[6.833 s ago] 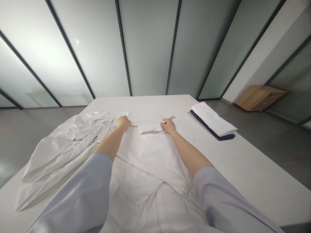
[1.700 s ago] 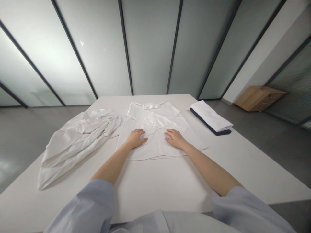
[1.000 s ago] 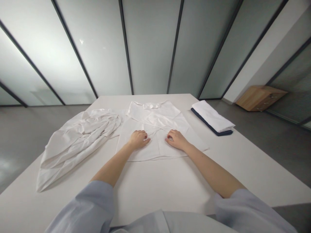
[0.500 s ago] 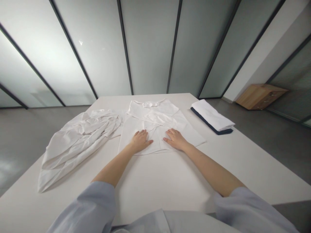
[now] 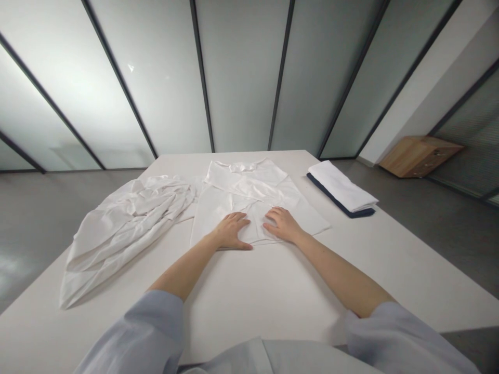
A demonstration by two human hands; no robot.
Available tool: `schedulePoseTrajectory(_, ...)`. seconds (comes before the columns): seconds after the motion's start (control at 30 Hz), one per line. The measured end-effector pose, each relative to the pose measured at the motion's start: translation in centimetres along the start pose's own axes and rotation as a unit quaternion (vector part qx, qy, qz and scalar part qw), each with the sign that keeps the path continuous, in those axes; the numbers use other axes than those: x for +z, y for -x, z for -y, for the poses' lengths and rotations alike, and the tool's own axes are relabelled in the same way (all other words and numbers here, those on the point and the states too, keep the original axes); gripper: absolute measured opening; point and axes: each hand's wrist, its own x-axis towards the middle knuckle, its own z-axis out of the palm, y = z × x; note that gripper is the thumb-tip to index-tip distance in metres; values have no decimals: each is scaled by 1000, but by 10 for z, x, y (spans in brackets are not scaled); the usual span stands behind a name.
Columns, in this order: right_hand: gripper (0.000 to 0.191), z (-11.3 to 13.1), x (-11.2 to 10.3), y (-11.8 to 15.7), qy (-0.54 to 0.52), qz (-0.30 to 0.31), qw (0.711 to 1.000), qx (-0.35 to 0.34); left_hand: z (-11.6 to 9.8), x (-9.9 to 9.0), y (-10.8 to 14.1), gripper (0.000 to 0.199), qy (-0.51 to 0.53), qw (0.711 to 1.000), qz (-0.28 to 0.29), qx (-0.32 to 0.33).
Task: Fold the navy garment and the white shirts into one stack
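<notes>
The person's left hand (image 5: 233, 231) and right hand (image 5: 284, 225) lie spread, grasping nothing, on the white garment (image 5: 255, 195) atop the table (image 5: 257, 293) — uneven pressure could drag its loose cloth into deeper creases.

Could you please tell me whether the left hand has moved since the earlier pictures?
Yes. Judged against the white table, the left hand has shifted rightward and toward the person, farther from the table's far edge.
</notes>
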Motion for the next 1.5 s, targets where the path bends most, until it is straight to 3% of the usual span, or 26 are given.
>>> schedulePoseTrajectory(0.13, 32, 3, -4, 0, -40, 4, 999, -29, -3, -3, -4, 49, -6, 1000, -9, 6)
schedulePoseTrajectory(0.23, 43, 8, -7, 2, -57, 34, 996, -52, -3, -4, -7, 34, -9, 1000, -3, -3)
schedulePoseTrajectory(0.33, 64, 14, -9, 3, -44, 58, 995, -61, -3, -4, -8, 34, -24, 999, 9, -26)
schedulePoseTrajectory(0.4, 68, 17, -10, 3, -27, 67, 996, -54, -5, -4, -8, 35, -36, 999, 19, -36)
schedulePoseTrajectory(0.6, 42, 17, -8, -1, 6, 69, 997, -32, -5, -1, -9, 45, -61, 997, 13, -44)
schedulePoseTrajectory(0.83, 50, 4, -13, -1, 59, 16, 994, 88, 8, -13, -6, 45, -99, 973, -77, -194)
schedulePoseTrajectory(0.97, 47, -16, -18, 0, 57, -67, 982, 164, 19, -21, -1, 33, -130, 952, -81, -267)
schedulePoseTrajectory(1.07, 51, -33, -15, 1, 25, -97, 980, 171, 27, -22, 1, 32, -125, 950, -54, -280)
schedulePoseTrajectory(1.2, 61, -42, -6, 1, -14, -41, 990, 132, 31, -17, -1, 35, -114, 963, 13, -243)
schedulePoseTrajectory(1.3, 59, -35, -7, 0, 5, 34, 991, 132, 32, -17, -4, 32, -123, 962, 29, -243)
schedulePoseTrajectory(1.4, 49, -24, -19, -2, 41, 100, 980, 166, 33, -25, -5, 33, -130, 959, 51, -248)
schedulePoseTrajectory(1.5, 38, -17, -38, -4, 42, 145, 972, 183, 34, -42, -3, 36, -123, 964, 106, -210)
